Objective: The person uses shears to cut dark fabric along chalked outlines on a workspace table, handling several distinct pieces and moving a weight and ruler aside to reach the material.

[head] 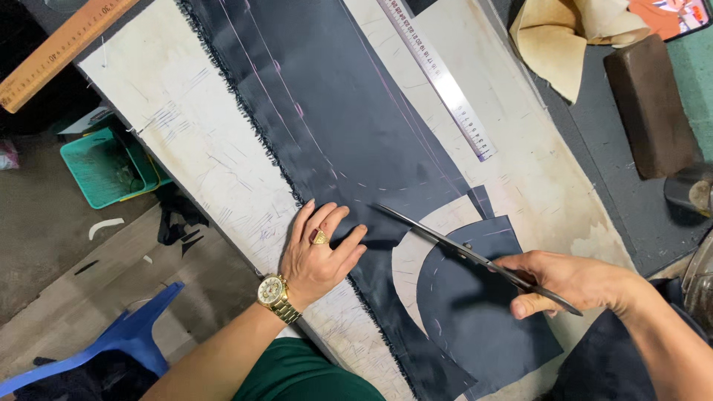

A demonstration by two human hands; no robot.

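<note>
Lying between both hands, dark cloth (334, 111) meets seemingly parted scissors (445, 241).

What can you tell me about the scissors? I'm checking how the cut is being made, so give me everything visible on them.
The scissors are long tailor's shears with dark metal blades and a pivot screw near the middle. The right hand grips the handles, which its fingers hide. The blades lie low over the dark navy fabric, tips pointing toward the left hand that presses the cloth flat. They sit along a curved cut edge, where the pale table shows through.
</note>
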